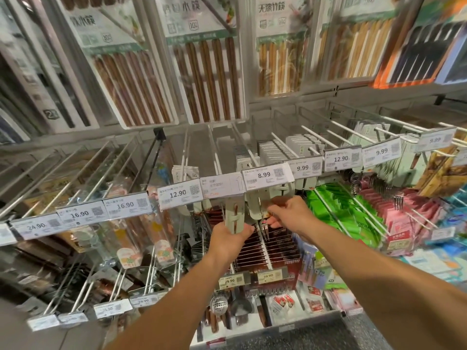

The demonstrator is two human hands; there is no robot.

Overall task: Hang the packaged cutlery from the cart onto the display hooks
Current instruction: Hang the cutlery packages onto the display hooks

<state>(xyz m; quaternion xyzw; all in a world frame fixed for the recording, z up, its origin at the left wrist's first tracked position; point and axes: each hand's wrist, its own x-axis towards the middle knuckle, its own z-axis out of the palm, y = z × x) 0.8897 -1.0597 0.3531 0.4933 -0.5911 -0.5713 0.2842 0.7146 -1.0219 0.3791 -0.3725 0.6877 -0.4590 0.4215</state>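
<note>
My left hand (228, 239) grips the lower end of a pale carded cutlery pack (235, 213) that hangs below the price tag with an arrow (222, 188). My right hand (288, 213) pinches a second pale carded fork pack (256, 210), its metal tines (264, 229) showing below my fingers, under the 8.99 tag (267, 175). Both packs sit at the front ends of white display hooks (217, 152). More of the same pale cards (273, 150) hang further back on neighbouring hooks. The cart is out of view.
Chopstick packs (207, 79) hang on the row above. Price tags (126, 205) line the hook fronts left and right. Green packets (333, 213) and pink packets (394, 210) hang to the right. Below are dark red chopstick boxes (275, 248) and utensils (219, 306).
</note>
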